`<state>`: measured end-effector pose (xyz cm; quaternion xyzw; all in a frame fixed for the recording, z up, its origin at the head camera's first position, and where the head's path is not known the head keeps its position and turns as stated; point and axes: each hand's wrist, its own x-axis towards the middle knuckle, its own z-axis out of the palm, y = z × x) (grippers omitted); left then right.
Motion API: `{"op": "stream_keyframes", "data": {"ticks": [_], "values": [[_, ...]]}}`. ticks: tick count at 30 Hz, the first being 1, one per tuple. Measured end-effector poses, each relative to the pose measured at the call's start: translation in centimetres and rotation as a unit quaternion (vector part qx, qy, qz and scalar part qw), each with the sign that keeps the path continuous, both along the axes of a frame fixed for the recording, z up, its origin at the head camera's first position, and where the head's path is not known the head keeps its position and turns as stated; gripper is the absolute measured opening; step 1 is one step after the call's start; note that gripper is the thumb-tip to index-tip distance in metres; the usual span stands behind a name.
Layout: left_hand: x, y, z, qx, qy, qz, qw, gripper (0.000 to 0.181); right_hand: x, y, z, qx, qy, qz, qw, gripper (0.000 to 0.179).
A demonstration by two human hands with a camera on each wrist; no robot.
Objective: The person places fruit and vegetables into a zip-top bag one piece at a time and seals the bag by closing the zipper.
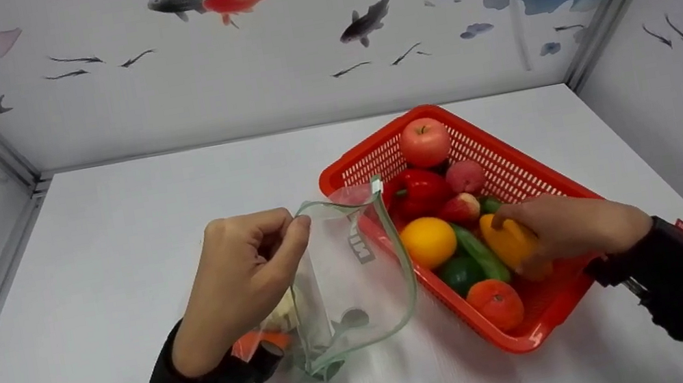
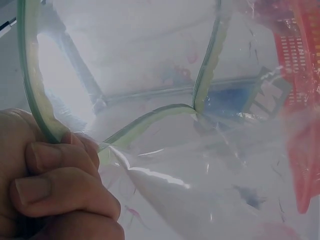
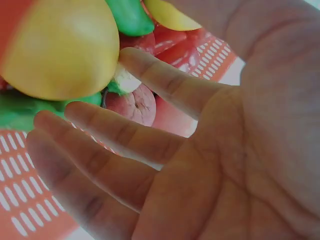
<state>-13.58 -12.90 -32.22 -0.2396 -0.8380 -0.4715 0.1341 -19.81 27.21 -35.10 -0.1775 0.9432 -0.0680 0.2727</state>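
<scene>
My left hand (image 1: pixel 248 276) pinches the green-edged rim of a clear zip bag (image 1: pixel 355 272), whose mouth gapes toward the basket. In the left wrist view, the curled fingers (image 2: pixel 65 185) grip that rim. Something orange (image 1: pixel 262 340) and a pale piece (image 1: pixel 282 312) show low in the bag, partly hidden behind the hand. Over the red basket (image 1: pixel 524 164), my right hand (image 1: pixel 562 227) reaches around a yellow bell pepper (image 1: pixel 509 240). The right wrist view has its fingers (image 3: pixel 125 135) nearly straight and spread, fingertips right at the yellow pepper's side.
Also in the basket are an apple (image 1: pixel 425 141), a red bell pepper (image 1: pixel 418 192), a peach-like fruit (image 1: pixel 465 176), an orange-yellow round fruit (image 1: pixel 429 242), a long green pepper (image 1: pixel 481 253), a dark green piece (image 1: pixel 462 275) and a mandarin (image 1: pixel 496 304). Printed panels (image 1: pixel 294 74) enclose the white table (image 1: pixel 130 213).
</scene>
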Motion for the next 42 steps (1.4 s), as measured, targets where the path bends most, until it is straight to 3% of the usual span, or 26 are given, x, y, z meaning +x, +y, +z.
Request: {"op": "stream_keyframes", "data": {"ticks": [4,8,14,18,22,29,35,42], "values": [[0.0,0.0,0.1,0.000,-0.001,-0.001,1.0000,0.044,-0.6,0.1,1.2,-0.005,0.019,0.008,0.9998,0.072],[0.0,0.0,0.1,0.001,0.003,-0.003,1.0000,0.044,-1.6,0.1,2.8,-0.041,0.034,0.002,0.9986,0.067],[0.0,0.0,0.0,0.002,0.001,-0.004,1.0000,0.043,-4.0,-1.2,4.8,-0.057,0.097,0.013,0.9935,0.073],[0.0,0.0,0.0,0.003,0.008,-0.003,1.0000,0.045,-6.0,-3.2,5.4,-0.068,0.135,0.016,0.9884,0.077],[-0.1,0.1,-0.1,0.004,0.015,-0.003,0.9999,0.046,-8.0,-5.4,4.6,-0.069,0.164,-0.006,0.9840,0.073],[0.0,0.1,-0.2,0.002,0.013,-0.005,0.9999,0.045,-10.6,-7.8,1.5,-0.059,0.197,-0.074,0.9759,0.078],[0.0,0.1,-0.2,0.001,0.011,-0.004,0.9999,0.045,-11.7,-7.9,-0.6,-0.079,0.216,-0.102,0.9679,0.078],[0.0,0.1,-0.2,-0.001,0.004,-0.002,1.0000,0.044,-12.4,-7.6,-1.9,-0.109,0.227,-0.119,0.9604,0.064]]}}
